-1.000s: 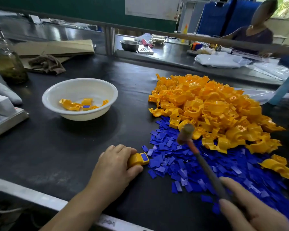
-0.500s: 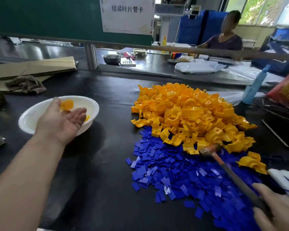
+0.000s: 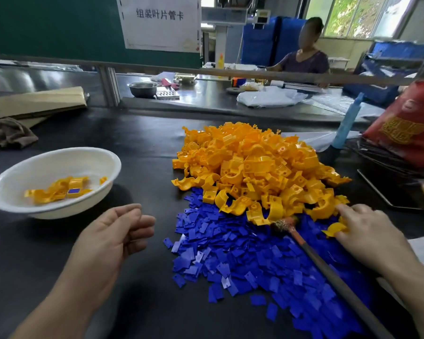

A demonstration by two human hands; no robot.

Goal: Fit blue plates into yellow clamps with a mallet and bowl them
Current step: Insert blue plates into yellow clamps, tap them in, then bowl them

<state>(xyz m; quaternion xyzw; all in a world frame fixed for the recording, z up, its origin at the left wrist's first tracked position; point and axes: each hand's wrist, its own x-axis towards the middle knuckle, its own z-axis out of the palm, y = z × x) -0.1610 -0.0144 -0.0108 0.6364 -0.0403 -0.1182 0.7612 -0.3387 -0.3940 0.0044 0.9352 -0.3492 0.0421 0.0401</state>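
Left hand is hovering near the desk's front edge, fingers loosely curled, holding nothing. Right hand is resting over a loose yellow clamp beside the clamp pile; gripping it or not, I cannot tell. The mallet is lying across the blue plates. The bowl is sitting toward the left edge, holding fitted clamps.

Paper sign: printed characters, fixed to green panel.
Below sign: steel bowl on far bench.
Lower left of sign: flat cardboard; brown rag nearer camera; both on black tabletop.
Right of sign: blue crates, stacked; seated person in dark top.
Lower right of sign: crumpled white plastic bag.
Far lower right of sign: pale blue bottle, upright; red printed bag above wire rack.
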